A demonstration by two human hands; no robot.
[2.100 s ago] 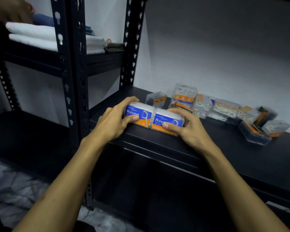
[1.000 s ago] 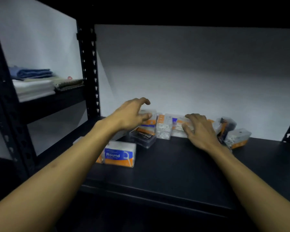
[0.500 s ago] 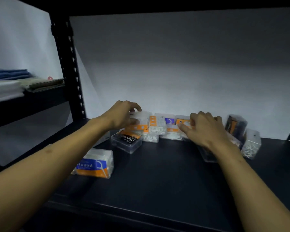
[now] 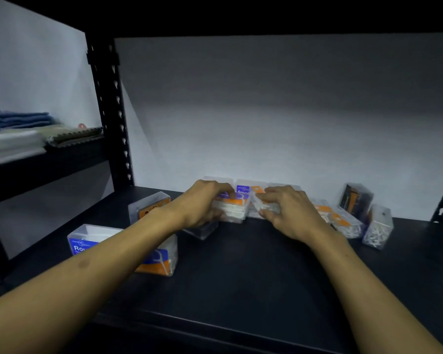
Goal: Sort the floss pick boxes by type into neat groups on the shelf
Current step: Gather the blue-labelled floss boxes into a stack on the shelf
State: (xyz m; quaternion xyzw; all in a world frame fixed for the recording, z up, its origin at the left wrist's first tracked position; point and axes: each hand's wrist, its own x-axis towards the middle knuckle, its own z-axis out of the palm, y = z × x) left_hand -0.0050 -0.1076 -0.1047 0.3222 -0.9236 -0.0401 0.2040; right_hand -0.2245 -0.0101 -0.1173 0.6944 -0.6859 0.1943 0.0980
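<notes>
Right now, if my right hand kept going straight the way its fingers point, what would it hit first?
Your right hand points left, toward your left hand. It would probably meet first the Smooth box that your left hand grips, though depth is hard to judge here.

- Dim scene: the dark shelf swallows detail, and the top of the frame falls to black.
- Brightest is the white back wall, lit in a band, perhaps from the front.
- Both hands and the boxes between them are slightly blurred.
- The upright post bows from wide-angle distortion.
</notes>
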